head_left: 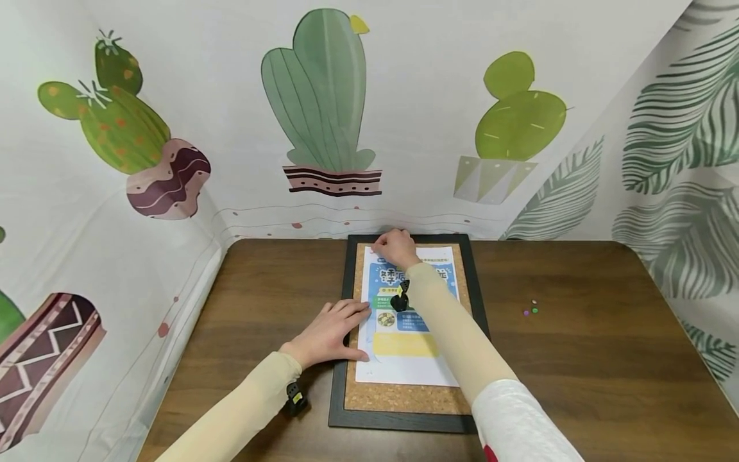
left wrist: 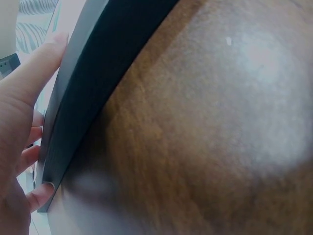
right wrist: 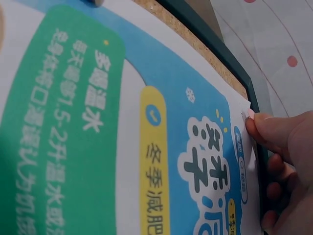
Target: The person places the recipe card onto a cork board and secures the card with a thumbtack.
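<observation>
A printed poster [head_left: 404, 372] in blue, green and yellow lies on a cork board [head_left: 398, 399] with a black frame [head_left: 392, 420]. At the poster's upper left corner my right hand [head_left: 397, 248] pinches a small pink push pin [right wrist: 251, 113] between thumb and forefinger, its tip side hidden against the paper. My left hand [head_left: 331, 330] rests with spread fingers over the board's left side, thumb and fingertips on the poster's left edge. In the left wrist view, the little finger [left wrist: 40, 197] touches the black frame.
Several small push pins, among them a purple one [head_left: 526, 313] and a green one [head_left: 535, 310], lie on the brown wooden table [head_left: 600, 346] right of the board. Behind the table's far edge hangs a white cloth [head_left: 421, 128] printed with cacti and leaves.
</observation>
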Available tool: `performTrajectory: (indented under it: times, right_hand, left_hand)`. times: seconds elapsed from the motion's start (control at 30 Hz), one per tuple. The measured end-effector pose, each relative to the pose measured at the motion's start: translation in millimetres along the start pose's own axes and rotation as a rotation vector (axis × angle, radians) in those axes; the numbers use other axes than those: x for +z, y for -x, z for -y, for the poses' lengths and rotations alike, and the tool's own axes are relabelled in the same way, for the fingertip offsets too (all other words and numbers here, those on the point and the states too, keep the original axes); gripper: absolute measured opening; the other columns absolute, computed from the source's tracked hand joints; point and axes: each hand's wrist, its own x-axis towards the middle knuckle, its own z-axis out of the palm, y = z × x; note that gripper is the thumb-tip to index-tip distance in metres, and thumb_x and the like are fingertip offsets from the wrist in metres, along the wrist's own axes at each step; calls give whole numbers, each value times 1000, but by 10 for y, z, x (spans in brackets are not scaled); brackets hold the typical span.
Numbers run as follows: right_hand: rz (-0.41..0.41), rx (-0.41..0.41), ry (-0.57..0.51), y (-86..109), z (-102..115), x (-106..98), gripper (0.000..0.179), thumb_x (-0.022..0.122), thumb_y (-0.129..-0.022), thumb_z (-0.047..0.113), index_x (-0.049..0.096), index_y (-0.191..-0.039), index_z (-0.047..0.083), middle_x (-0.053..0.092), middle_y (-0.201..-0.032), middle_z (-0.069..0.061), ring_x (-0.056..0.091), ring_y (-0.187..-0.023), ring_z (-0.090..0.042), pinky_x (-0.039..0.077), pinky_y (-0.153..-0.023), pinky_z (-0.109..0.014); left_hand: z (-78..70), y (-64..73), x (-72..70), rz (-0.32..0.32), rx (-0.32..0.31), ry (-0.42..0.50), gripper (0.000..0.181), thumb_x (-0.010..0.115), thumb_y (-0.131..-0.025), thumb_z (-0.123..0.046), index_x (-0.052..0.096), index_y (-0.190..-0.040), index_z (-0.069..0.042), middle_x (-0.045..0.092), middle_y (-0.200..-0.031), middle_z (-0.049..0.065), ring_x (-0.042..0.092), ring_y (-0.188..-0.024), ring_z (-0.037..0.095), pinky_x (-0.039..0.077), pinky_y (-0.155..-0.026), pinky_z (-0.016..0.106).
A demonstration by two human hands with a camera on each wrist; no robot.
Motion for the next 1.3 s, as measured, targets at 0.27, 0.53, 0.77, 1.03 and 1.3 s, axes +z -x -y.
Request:
performTrajectory:
  times: [0.27, 0.53, 0.77, 1.03, 1.3]
  right_hand:
    - [0, 18, -3, 3, 14, -7, 27, 66, -103, 30, 81, -90, 11, 70, -96, -7, 50, -105, -31, 39, -98, -48]
    - [1, 21, -29, 13, 14, -13, 33, 65, -103, 29, 77, -79, 10, 69, -92, -6, 51, -107, -32, 35, -103, -50]
    - [4, 20, -27, 32, 27, -23, 36, 66, -103, 30, 76, -75, 11, 67, -91, -7, 50, -103, -32, 35, -102, -51]
    - [-2, 14, 15, 13, 30, -3, 38, 64, -104, 29, 71, -70, 11, 65, -96, -9, 50, -106, -34, 37, -101, -52]
    - [1, 2, 80, -39, -10, 44, 30, 62, -105, 30, 75, -85, 10, 65, -104, -10, 51, -110, -35, 39, -102, -54]
  left_hand:
    - [7, 7, 1, 4, -6, -1, 93, 73, -86, -68, 51, -155, -10, 47, -160, 6, 41, -146, 26, 40, -104, 51]
    - [4, 4, -4, 4, -5, -5, 94, 74, -86, -68, 51, -155, -10, 47, -159, 7, 41, -146, 26, 40, -104, 51]
    - [-1, 2, 3, 8, -11, -2, 94, 73, -85, -68, 50, -155, -10, 46, -160, 6, 41, -146, 26, 40, -103, 50]
    - [9, 2, 16, 6, -8, -1, 95, 73, -85, -69, 50, -156, -10, 46, -160, 6, 40, -146, 25, 40, -104, 50]
    - [3, 4, 13, 5, -7, -2, 95, 73, -86, -69, 49, -156, -10, 46, -160, 6, 41, -145, 25, 40, -103, 50]
